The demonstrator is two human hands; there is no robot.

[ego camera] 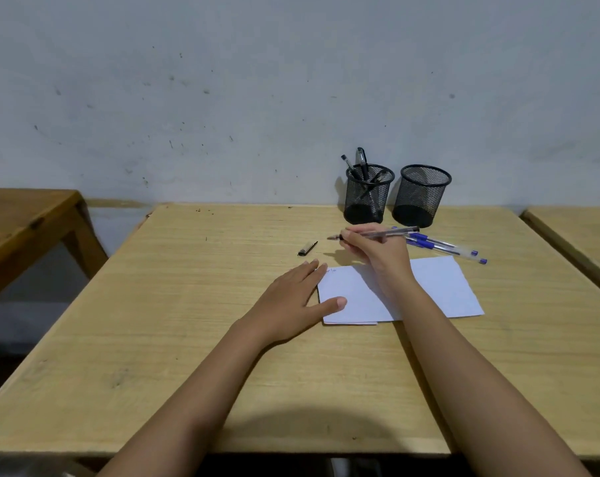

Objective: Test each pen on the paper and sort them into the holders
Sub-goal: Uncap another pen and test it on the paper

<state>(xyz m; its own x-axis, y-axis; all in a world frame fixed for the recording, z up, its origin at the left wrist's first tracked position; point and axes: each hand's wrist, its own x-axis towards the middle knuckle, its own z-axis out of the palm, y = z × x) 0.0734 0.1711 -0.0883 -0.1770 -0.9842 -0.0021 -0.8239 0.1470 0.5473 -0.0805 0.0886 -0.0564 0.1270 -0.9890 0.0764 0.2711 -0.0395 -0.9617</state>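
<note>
A faint scribble (pixel 333 270) at the paper (pixel 440 287)'s far-left corner is too small to read. The left hand (pixel 291 297) lies flat, fingers straight, on the paper's left edge. The right hand (pixel 378 253) grips an uncapped pen (pixel 391 233) just beyond it, above the bench (pixel 188 339).

a scuffed pale grey wall (pixel 223 98) backs the light wooden desk (pixel 154 339), flanked by a darker wooden table (pixel 23 218) and, seemingly, another desk (pixel 584 235).

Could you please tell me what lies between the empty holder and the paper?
Head view: blue pens lie there, beside the right hand holding an uncapped pen.
</note>
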